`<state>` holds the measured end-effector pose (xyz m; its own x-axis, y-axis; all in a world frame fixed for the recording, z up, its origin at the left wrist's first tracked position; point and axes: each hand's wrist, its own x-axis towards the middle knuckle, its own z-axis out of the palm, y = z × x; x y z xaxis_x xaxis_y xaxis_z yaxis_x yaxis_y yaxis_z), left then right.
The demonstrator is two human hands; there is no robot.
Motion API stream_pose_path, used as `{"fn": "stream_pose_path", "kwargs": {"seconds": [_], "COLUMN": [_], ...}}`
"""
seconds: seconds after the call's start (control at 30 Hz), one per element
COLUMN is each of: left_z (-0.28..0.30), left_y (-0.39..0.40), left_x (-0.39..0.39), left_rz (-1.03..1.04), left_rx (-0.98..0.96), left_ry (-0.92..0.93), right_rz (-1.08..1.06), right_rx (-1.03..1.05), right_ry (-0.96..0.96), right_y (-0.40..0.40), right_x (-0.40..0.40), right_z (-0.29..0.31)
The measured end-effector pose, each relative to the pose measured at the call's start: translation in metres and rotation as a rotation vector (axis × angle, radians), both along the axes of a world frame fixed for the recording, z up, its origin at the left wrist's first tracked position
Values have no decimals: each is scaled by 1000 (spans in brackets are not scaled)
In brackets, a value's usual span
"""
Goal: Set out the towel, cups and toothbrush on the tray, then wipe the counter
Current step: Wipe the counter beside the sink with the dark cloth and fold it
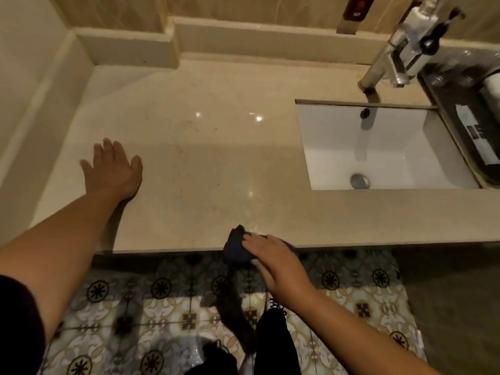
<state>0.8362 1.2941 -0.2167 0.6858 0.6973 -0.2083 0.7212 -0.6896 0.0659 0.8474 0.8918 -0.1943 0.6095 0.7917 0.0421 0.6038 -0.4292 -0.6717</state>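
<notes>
My right hand (273, 259) presses a dark blue cloth (236, 249) against the front edge of the beige stone counter (205, 147); part of the cloth hangs over the edge. My left hand (112, 169) lies flat on the counter at the left, fingers spread, holding nothing. A dark tray (443, 85) stands at the far right beside the sink, with a rolled white towel (491, 87) and a dark packet on it. No cups or toothbrush can be made out.
A white rectangular sink (378, 147) is sunk into the counter at right, with a chrome tap (389, 52) behind it. A raised ledge (130, 47) runs along the back and left walls. Patterned floor tiles (167, 315) lie below the counter.
</notes>
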Motion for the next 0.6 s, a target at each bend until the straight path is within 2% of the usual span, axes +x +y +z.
{"fn": "stream_pose_path", "kwargs": {"seconds": [0.07, 0.1, 0.17, 0.2, 0.23, 0.27, 0.33, 0.43, 0.5, 0.6], "left_z": [0, 0, 0, 0, 0, 0, -1, -2, -3, -6], "left_y": [-1, -2, -4, -5, -6, -7, -8, -8, -9, -8], "left_x": [0, 0, -1, -1, -1, -1, -2, -1, 0, -1], "left_rz": [-3, -2, -1, 0, 3, 5, 3, 15, 28, 44], "left_rx": [3, 1, 7, 8, 6, 5, 21, 32, 45, 71], "left_ry": [-11, -11, -11, -14, -19, -24, -28, -22, -22, -22], "right_rz": [-109, -201, -407, -480, -501, -506, -541, -588, -574, -556], "right_rx": [122, 211, 464, 554, 630, 679, 725, 817, 789, 447], "right_ry": [356, 648, 1382, 1666, 1834, 1875, 1758, 1458, 1130, 455], "right_y": [9, 17, 34, 42, 49, 56, 71, 101, 126, 162], "right_x": [-10, -12, -9, -2, 9, 25, 70, 159, 224, 312], "right_z": [10, 16, 30, 34, 38, 43, 55, 72, 76, 61]}}
